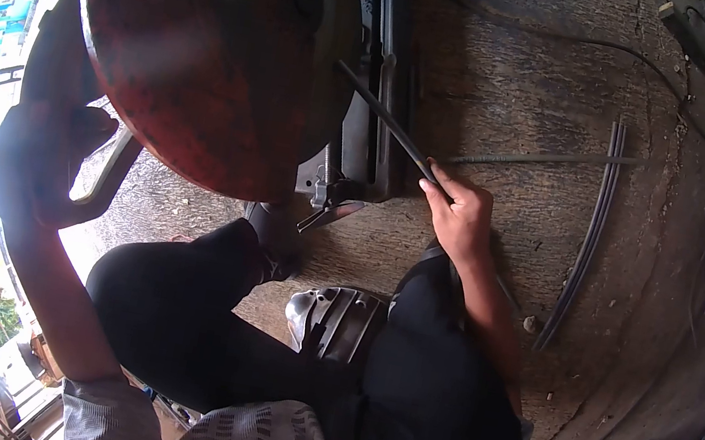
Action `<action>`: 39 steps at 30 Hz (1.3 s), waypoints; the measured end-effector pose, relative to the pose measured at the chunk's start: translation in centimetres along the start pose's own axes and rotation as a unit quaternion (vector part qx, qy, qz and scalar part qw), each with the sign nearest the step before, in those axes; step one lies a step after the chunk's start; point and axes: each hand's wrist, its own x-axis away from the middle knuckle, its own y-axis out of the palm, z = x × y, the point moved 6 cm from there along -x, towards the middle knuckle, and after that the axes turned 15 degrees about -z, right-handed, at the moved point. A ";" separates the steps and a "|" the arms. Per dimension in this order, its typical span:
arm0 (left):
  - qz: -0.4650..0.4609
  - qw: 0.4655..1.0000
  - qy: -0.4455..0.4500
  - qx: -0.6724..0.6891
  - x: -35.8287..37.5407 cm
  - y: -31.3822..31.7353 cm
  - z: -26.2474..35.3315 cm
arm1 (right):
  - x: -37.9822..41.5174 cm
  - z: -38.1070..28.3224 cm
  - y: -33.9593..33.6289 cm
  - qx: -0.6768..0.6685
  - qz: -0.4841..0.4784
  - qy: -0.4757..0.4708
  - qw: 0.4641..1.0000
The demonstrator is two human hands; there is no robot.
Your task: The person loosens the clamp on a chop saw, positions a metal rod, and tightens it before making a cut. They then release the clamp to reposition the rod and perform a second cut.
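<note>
A large cut-off saw with a worn red blade guard (197, 91) fills the upper left of the view. My left hand (36, 158), dark against the bright background, is closed around the saw's handle (110, 175) at the guard's left side. In my right hand (462, 215) a thin metal rod (391, 127) is pinched between thumb and fingers. The rod slants up and left, its far end overlapping the lower right edge of the saw's disc area. Beneath that end lies the saw's dark metal base with its clamp (327, 186).
Two long thin rods (595, 223) lie on the worn floor (526, 72) to the right, with another rod (539, 161) crossing them. A dark cable (578, 40) curves across the top. My bent legs (438, 374) are below the saw, with a sandaled foot (336, 320) between them.
</note>
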 end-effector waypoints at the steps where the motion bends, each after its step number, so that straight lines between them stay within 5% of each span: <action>1: 0.001 1.000 -0.001 0.004 0.0 0.0 -0.1 | 0.0 0.2 0.2 0.000 0.000 0.000 1.000; 9: 0.010 0.999 -0.010 0.034 0.0 0.2 -0.5 | 0.3 0.1 0.0 0.013 0.071 -0.082 0.994; 12: 0.013 0.999 -0.013 0.045 0.0 0.2 -0.6 | 0.2 -0.8 -0.5 0.015 0.022 -0.012 1.000; 39: 0.047 0.988 -0.039 0.144 0.2 0.4 -1.7 | 0.2 -0.6 -1.1 0.003 0.076 -0.079 0.994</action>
